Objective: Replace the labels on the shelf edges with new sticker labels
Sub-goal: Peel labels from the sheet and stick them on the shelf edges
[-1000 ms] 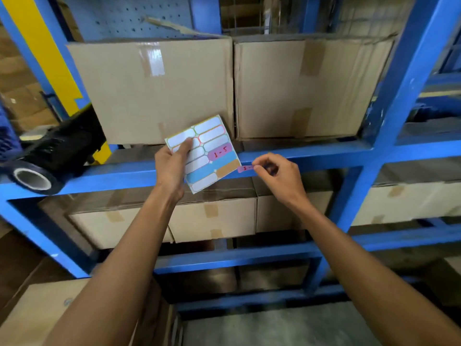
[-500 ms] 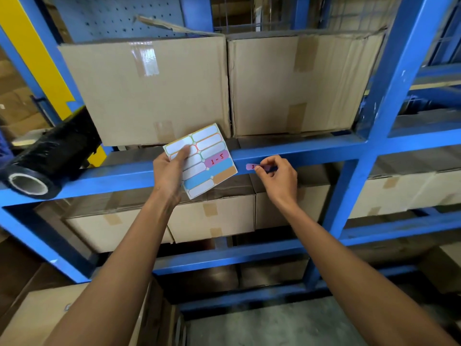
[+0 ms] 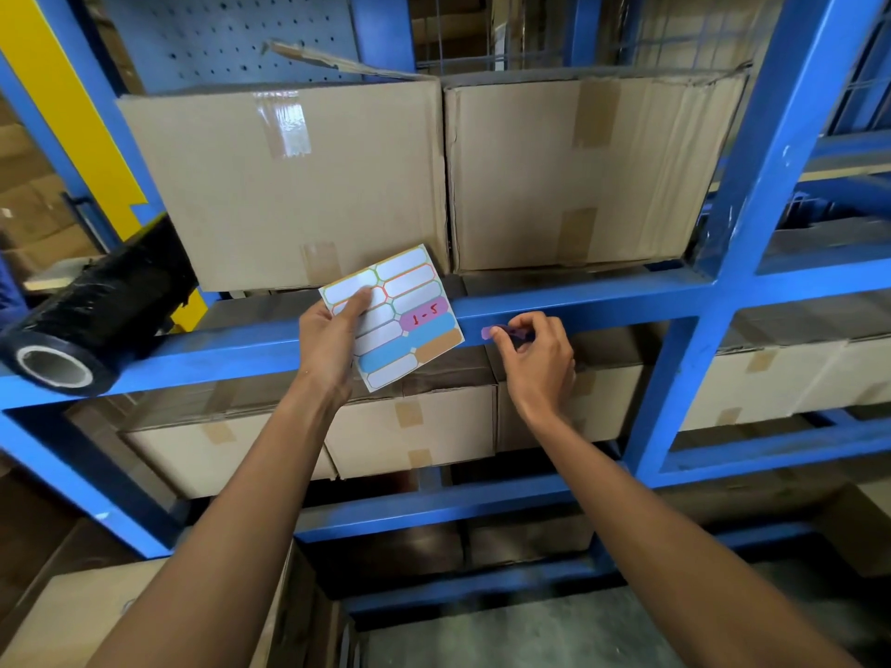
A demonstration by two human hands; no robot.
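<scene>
The left hand [image 3: 332, 339] grips a sticker sheet [image 3: 393, 316], thumb laid across its top corner. The sheet is tilted in front of the blue shelf beam [image 3: 602, 308]. It carries rounded labels, most of them white with coloured outlines, a light blue strip and a tan patch; one pink label on it reads "1-5" in red. Just right of the sheet, the right hand [image 3: 537, 359] curls its fingers on a small pink label [image 3: 492, 333] lying against the beam's front face. Two taped cardboard boxes [image 3: 434, 176] sit above the beam. A black film roll [image 3: 91, 315] lies on the beam well to the left.
</scene>
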